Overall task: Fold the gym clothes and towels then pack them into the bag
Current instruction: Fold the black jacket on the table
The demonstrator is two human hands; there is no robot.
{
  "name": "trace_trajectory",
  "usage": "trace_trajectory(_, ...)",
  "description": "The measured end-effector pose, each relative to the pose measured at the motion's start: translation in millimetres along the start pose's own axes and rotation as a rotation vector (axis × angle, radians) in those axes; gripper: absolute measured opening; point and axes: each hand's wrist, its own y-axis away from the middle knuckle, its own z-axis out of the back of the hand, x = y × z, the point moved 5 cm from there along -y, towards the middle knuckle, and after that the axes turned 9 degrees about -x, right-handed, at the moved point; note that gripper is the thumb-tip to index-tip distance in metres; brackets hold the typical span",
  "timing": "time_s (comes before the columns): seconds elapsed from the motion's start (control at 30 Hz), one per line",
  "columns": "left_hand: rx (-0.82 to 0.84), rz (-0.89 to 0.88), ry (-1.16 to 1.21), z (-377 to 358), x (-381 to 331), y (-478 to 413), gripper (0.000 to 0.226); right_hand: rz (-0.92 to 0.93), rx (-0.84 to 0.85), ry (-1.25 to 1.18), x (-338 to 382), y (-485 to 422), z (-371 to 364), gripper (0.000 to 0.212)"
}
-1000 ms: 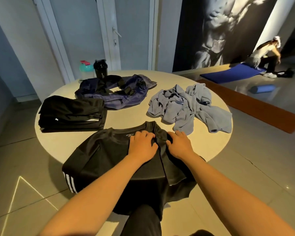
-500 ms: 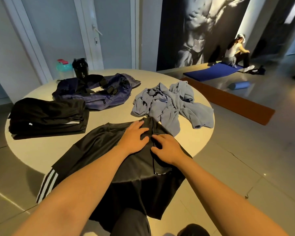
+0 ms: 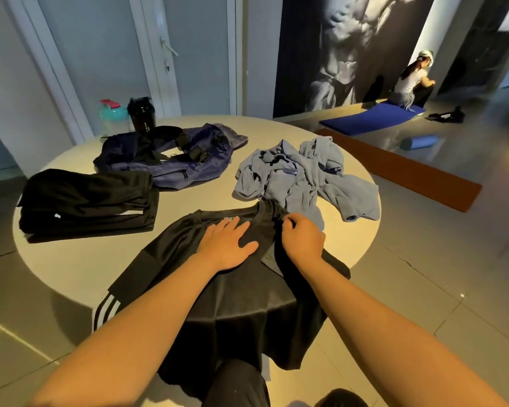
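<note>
black T-shirt (image 3: 218, 289) lies spread on the near edge of the round worktop (image 3: 71, 259), collar away from the person, hem and lower body hanging over the rim; white-striped sleeve droops off the near-left side

left hand (image 3: 227, 245) flat on the chest just below the collar, fingers straight and spread, pinning the cloth; right hand (image 3: 301, 239) with fingers curled, pinching the turned-in right side of the shirt beside the collar

handling, my read: thin, light synthetic knit with a slight sheen; limp, no stiffness, probably slides on the smooth worktop, and the overhang will tend to drag it off; so keep one palm down as anchor, take folds at seams, shoulder or hem edge, and smooth after each fold

blue-grey fleece heap (image 3: 300, 177) just beyond the right hand, crumpled, thick and fuzzy; bulkier, less slippery; can't tell towel from top

black trousers (image 3: 86, 201) folded flat at left; navy bag (image 3: 165, 160) behind them, soft, collapsed, shiny fabric, black straps; will need holding open to load
</note>
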Motion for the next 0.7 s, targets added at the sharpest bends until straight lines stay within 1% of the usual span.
trace_trajectory(0.03, -0.007, -0.006, 0.012, -0.1, 1.5, -1.4, 0.075, -0.051, 0.037, -0.140, 2.7, -2.3, -4.5, 0.028)
trace_trajectory(0.07, -0.023, -0.016, 0.024, -0.5, 2.7, -2.8, 0.076, -0.080, 0.108, -0.219, 6.6, -1.6, -9.2, 0.032)
trace_trajectory(0.1, -0.055, -0.030, 0.049, -0.5, 3.5, -4.1, 0.076, -0.050, 0.178, -0.204, 10.6, 0.9, -12.2, 0.039)
trace_trajectory(0.13, -0.104, -0.040, 0.098, 0.1, 5.1, -5.0, 0.074, 0.039, 0.213, -0.117, 13.4, 3.4, -13.2, 0.044)
trace_trajectory(0.17, -0.176, -0.047, 0.183, 2.5, 6.8, -4.5, 0.069, 0.146, 0.213, -0.006, 13.7, 4.6, -14.2, 0.048)
trace_trajectory(0.2, -0.273, -0.059, 0.283, 8.4, 7.9, -2.6, 0.061, 0.238, 0.207, 0.091, 12.3, 6.4, -14.5, 0.051)
trace_trajectory(0.23, -0.398, -0.089, 0.353, 15.8, 8.7, 0.2, 0.050, 0.286, 0.239, 0.167, 7.8, 8.5, -16.5, 0.052)
trace_trajectory(0.27, -0.525, -0.125, 0.350, 22.8, 9.0, 4.6, 0.040, 0.302, 0.298, 0.241, 1.3, 10.9, -20.8, 0.052)
trace_trajectory(0.3, -0.609, -0.142, 0.296, 28.3, 8.5, 9.9, 0.035, 0.303, 0.361, 0.312, -6.1, 12.9, -25.3, 0.054)
trace_trajectory(0.33, -0.630, -0.146, 0.229, 30.9, 7.7, 14.7, 0.033, 0.292, 0.407, 0.381, -13.4, 14.0, -27.7, 0.057)
trace_trajectory(0.37, -0.591, -0.133, 0.174, 31.4, 6.7, 18.7, 0.032, 0.272, 0.424, 0.435, -20.3, 12.9, -28.8, 0.059)
trace_trajectory(0.43, -0.440, -0.057, 0.089, 26.9, 7.6, 26.3, 0.034, 0.206, 0.428, 0.471, -27.0, 9.7, -26.2, 0.064)
trace_trajectory(0.5, -0.302, 0.011, -0.040, 20.3, 9.6, 35.2, 0.047, 0.123, 0.397, 0.458, -25.2, 11.5, -24.3, 0.065)
trace_trajectory(0.53, -0.239, 0.038, -0.087, 17.2, 8.6, 40.0, 0.055, 0.120, 0.342, 0.478, -20.3, 13.6, -22.8, 0.065)
trace_trajectory(0.57, -0.179, 0.065, -0.106, 12.5, 7.1, 45.0, 0.060, 0.174, 0.231, 0.497, -10.4, 16.9, -19.9, 0.063)
trace_trajectory(0.6, -0.130, 0.087, -0.108, 8.3, 5.7, 50.8, 0.063, 0.272, 0.099, 0.494, 3.8, 22.9, -15.9, 0.060)
trace_trajectory(0.63, -0.097, 0.101, -0.089, 4.5, 4.8, 53.2, 0.064, 0.370, 0.010, 0.447, 16.9, 28.9, -14.8, 0.054)
trace_trajectory(0.67, -0.078, 0.102, -0.054, 1.1, 5.2, 53.3, 0.064, 0.462, -0.014, 0.364, 28.2, 35.5, -17.3, 0.047)
trace_trajectory(0.7, -0.081, 0.091, -0.002, -1.0, 6.5, 52.8, 0.063, 0.507, 0.068, 0.254, 37.9, 43.7, -23.9, 0.043)
